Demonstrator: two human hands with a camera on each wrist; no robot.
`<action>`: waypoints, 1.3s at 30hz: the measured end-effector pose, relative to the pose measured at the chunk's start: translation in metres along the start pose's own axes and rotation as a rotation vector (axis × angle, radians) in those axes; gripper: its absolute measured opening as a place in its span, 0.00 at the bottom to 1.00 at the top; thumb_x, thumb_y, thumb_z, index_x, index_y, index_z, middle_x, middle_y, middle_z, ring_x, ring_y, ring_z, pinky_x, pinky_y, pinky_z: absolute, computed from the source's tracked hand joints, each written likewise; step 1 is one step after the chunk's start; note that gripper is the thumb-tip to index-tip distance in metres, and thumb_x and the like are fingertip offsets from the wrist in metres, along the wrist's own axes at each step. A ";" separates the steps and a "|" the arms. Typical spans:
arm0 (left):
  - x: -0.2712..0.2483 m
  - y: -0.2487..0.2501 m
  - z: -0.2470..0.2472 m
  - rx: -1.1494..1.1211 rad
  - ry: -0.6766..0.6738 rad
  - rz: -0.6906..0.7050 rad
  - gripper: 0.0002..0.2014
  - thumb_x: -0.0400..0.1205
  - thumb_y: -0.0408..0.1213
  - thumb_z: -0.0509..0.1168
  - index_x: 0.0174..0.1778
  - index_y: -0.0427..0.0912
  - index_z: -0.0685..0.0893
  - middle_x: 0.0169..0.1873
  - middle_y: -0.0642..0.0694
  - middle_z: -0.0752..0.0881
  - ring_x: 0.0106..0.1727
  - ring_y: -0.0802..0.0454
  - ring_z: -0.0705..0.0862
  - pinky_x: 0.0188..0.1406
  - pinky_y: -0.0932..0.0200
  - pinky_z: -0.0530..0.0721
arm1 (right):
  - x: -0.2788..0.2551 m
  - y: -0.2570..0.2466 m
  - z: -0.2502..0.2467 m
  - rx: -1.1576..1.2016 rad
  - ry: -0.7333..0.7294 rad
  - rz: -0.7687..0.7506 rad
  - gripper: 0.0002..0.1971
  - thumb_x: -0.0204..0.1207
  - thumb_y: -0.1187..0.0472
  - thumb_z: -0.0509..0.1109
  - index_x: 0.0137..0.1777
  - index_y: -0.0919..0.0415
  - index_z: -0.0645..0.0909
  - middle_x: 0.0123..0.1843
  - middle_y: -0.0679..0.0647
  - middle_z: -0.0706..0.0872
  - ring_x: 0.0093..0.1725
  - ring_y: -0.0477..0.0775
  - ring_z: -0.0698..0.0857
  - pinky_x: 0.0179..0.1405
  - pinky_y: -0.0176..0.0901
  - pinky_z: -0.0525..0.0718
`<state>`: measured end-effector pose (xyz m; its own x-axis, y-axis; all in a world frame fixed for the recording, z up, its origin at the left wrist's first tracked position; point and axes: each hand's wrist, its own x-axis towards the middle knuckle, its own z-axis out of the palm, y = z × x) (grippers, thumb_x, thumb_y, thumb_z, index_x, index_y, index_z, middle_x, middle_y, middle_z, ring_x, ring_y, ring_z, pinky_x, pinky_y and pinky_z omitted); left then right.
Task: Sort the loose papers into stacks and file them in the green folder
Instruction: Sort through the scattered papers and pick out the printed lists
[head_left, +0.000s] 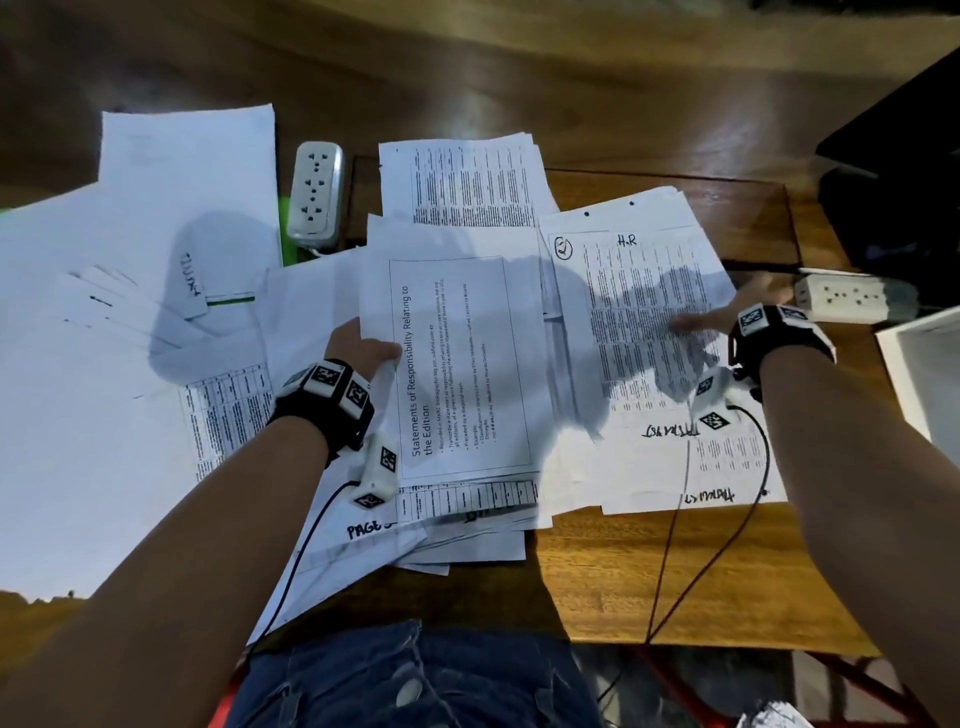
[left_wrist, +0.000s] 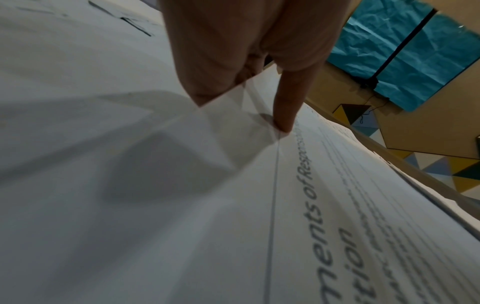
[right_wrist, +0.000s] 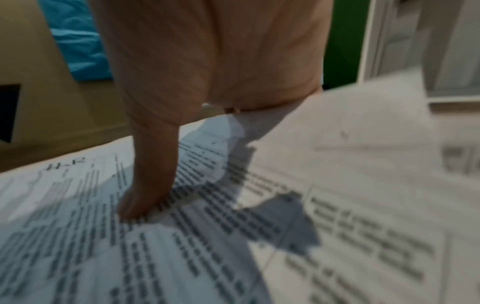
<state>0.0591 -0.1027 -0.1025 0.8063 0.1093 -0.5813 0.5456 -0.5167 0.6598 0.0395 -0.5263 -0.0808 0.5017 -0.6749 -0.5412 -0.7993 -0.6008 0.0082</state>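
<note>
- Papers (head_left: 130, 364) lie spread over the wooden table (head_left: 623, 571), the widest blank sheets left of the white power strip (head_left: 315, 195) that sits at the far side.
- Green folder (head_left: 283, 223): only a thin green strip shows, just left of the power strip and mostly buried under the blank sheets; a second green line (head_left: 231, 300) peeks out below and to the left of the strip.
- Left hand (head_left: 358, 345), below the power strip, pinches the left edge of the sheet headed "Statements of Responsibility" (head_left: 462, 364); the left wrist view shows the thumb (left_wrist: 284, 115) on top of the page and the fingers curled beneath it, the corner lifted and creased.
- That sheet lies on a messy pile (head_left: 467, 519) of printed pages, one marked "PAGE" at the near edge.
- A stack of dense text pages (head_left: 467, 182) lies right of the power strip, at the far side.
- The page marked "H.R" (head_left: 649, 322) sits further right, with two punched holes on its far edge.
- Right hand (head_left: 727, 317) grips the right edge of the "H.R" page, its thumb (right_wrist: 145, 197) pressed on the print; the fingers go under the paper.
- A second power strip (head_left: 841, 299) lies farthest right, near that hand.
</note>
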 end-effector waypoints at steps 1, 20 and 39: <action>0.000 0.000 0.000 0.004 0.001 0.004 0.12 0.75 0.24 0.69 0.53 0.36 0.83 0.46 0.42 0.81 0.51 0.51 0.78 0.47 0.62 0.73 | -0.002 0.000 0.002 0.016 -0.020 0.001 0.76 0.42 0.34 0.84 0.83 0.55 0.38 0.84 0.67 0.50 0.80 0.76 0.60 0.71 0.77 0.68; -0.006 -0.003 -0.002 0.047 0.038 0.010 0.22 0.76 0.25 0.69 0.66 0.27 0.77 0.66 0.31 0.81 0.68 0.37 0.79 0.66 0.51 0.77 | -0.056 0.000 -0.054 0.440 0.654 -0.174 0.13 0.81 0.66 0.51 0.60 0.62 0.74 0.58 0.71 0.84 0.57 0.73 0.83 0.50 0.58 0.80; -0.031 0.097 0.007 0.281 0.016 0.216 0.40 0.73 0.48 0.74 0.76 0.35 0.64 0.74 0.36 0.71 0.75 0.38 0.71 0.73 0.48 0.72 | -0.124 -0.031 -0.129 0.690 0.858 -0.349 0.07 0.80 0.65 0.55 0.51 0.61 0.74 0.55 0.65 0.85 0.52 0.63 0.84 0.37 0.41 0.67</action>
<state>0.0850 -0.1624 -0.0240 0.9009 -0.0152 -0.4337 0.2802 -0.7428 0.6081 0.0447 -0.4792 0.0941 0.5790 -0.7465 0.3279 -0.4511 -0.6283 -0.6339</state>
